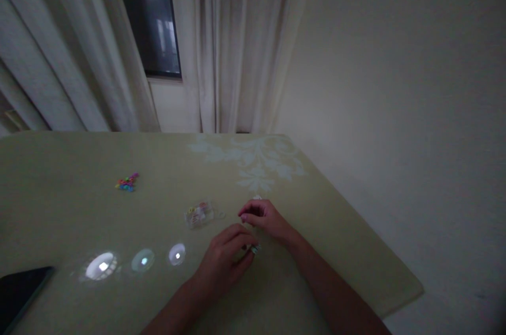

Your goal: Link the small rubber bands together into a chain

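My left hand (226,255) is closed low over the table, its fingertips pinching a small whitish piece with dark marks (255,248); the fingers partly cover it, and its kind cannot be made out. Just above and to the right, my right hand (266,217) is curled, thumb and fingertips drawn close together. Whatever those fingers hold, if anything, is too small to see. A small white thing (257,197) peeks out behind the right knuckles. Left of both hands lies a clear plastic case (200,214) with small yellow, red and white bits in it and a loop at its right end.
A little heap of bright multicoloured pieces (127,182) lies farther left on the glossy table (158,158). A dark flat device (23,290) sits at the near left corner. Lamp reflections show on the tabletop. Curtains (237,50) and a wall (395,87) border the table.
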`<action>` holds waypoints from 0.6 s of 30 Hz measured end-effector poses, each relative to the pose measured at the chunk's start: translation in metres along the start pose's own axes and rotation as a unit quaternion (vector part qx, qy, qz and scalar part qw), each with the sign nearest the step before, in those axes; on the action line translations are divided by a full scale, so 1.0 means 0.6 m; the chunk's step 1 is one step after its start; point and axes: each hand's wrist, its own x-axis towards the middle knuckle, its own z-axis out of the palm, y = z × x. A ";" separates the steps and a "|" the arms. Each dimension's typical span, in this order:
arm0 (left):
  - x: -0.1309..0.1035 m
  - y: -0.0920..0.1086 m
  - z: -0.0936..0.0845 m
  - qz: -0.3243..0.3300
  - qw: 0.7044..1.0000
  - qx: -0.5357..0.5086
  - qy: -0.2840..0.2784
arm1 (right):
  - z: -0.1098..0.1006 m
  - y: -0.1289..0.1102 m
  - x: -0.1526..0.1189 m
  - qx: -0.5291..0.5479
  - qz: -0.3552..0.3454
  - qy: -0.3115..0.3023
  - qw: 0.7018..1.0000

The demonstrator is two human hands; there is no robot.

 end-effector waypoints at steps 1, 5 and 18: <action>-0.003 0.002 0.005 0.008 1.000 0.006 -0.012 | 0.010 0.005 0.006 -0.049 -0.019 0.027 0.998; -0.011 0.004 0.015 0.025 0.999 0.005 -0.048 | 0.047 0.016 0.033 -0.233 -0.049 -0.002 0.971; 0.015 -0.033 -0.032 -0.107 0.990 -0.070 0.063 | 0.074 0.031 0.014 -0.372 -0.066 -0.021 0.925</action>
